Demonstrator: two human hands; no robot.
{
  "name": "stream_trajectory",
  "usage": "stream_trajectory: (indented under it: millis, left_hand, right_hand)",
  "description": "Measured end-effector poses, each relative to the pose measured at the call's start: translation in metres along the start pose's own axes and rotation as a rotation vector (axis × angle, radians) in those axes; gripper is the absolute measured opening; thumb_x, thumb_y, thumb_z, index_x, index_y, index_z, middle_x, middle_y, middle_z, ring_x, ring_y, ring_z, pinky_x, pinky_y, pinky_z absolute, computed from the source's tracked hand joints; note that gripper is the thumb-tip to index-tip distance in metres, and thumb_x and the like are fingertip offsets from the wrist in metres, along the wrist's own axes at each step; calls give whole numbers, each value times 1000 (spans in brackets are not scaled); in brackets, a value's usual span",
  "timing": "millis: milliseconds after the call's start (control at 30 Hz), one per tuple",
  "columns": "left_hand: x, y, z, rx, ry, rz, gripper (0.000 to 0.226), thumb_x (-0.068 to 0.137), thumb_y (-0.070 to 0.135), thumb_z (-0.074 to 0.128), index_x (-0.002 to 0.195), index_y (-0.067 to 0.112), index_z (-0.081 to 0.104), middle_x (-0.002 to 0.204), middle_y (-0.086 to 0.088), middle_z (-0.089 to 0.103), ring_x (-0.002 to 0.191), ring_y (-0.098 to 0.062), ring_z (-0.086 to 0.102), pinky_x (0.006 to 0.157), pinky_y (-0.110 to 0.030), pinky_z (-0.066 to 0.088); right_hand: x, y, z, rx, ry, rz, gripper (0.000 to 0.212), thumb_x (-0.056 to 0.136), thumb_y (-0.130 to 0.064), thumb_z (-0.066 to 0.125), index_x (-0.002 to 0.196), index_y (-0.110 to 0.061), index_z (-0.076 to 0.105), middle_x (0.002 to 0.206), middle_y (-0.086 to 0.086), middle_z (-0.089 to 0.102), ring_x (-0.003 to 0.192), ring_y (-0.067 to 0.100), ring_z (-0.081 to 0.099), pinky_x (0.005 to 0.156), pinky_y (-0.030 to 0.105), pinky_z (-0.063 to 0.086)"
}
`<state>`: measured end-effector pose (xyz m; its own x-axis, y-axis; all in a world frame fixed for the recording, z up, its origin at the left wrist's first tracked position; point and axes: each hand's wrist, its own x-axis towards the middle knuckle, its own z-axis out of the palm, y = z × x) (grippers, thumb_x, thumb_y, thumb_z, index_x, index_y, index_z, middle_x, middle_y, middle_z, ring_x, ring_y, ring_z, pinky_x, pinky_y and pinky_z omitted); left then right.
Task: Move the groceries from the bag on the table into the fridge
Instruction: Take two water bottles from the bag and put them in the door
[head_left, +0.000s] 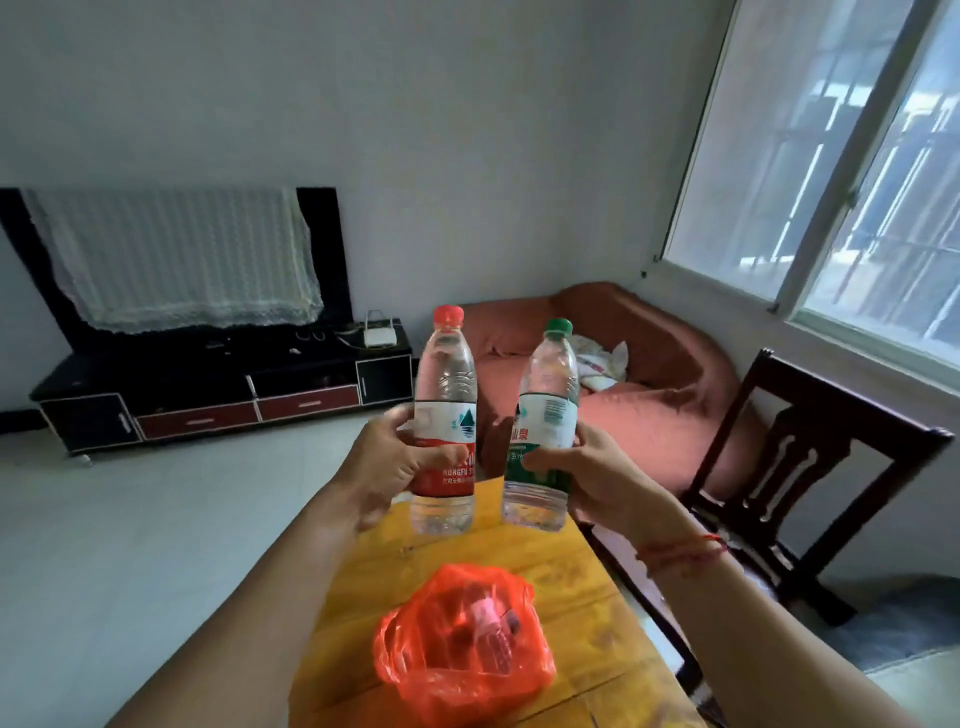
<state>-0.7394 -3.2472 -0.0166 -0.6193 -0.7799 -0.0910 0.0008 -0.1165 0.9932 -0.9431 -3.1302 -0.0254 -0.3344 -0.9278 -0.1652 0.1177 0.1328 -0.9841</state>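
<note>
Left hand (387, 467): gripping the red bottle (447, 395) round its label, upright, probably for a steady carry.
Right hand (582, 478): gripping the green bottle (548, 400) mid-body, tilting it slightly inward; the bottles are not touching.
Bag (457, 649): lying slack on the table (597, 582) below the bottles, with small items showing inside.
Fridge: not showing — likely a walk away.
</note>
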Motion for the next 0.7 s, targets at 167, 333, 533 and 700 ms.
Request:
stream_trajectory:
  millis: [167,333,533,700]
  left_hand:
    - [-16,44,7,92,34,174,68,59,-8,84,118,11,58,99,-10,76,93,-28,74,79,-42,59]
    - [-34,79,11,196,82,344,65,65,-15,80,116,19,57,95,-6,76,87,-22,74,71,-31,59]
    - [-53,101,8,261,145,466,67,66,-8,83,118,24,55,99,-3,75,89,-16,74,72,-27,59]
    - [-60,102,3,257,193,512,74,67,-3,85,128,25,52,107,0,74,97,-15,72,82,-31,58]
  right_hand:
    - [-24,-52,0,-94,103,-180,42,78,4,78,112,-11,60,98,11,76,84,25,75,70,41,61]
    - [-36,-85,2,-203,195,-341,63,69,2,86,117,-21,54,101,3,75,90,16,75,73,30,61]
    - [-46,-108,4,-363,206,-487,82,60,-13,94,124,-36,49,103,-6,74,93,9,73,82,33,61]
    - [-43,-104,13,-392,179,-537,86,52,-19,95,121,-38,48,104,-5,72,96,12,72,85,40,62]
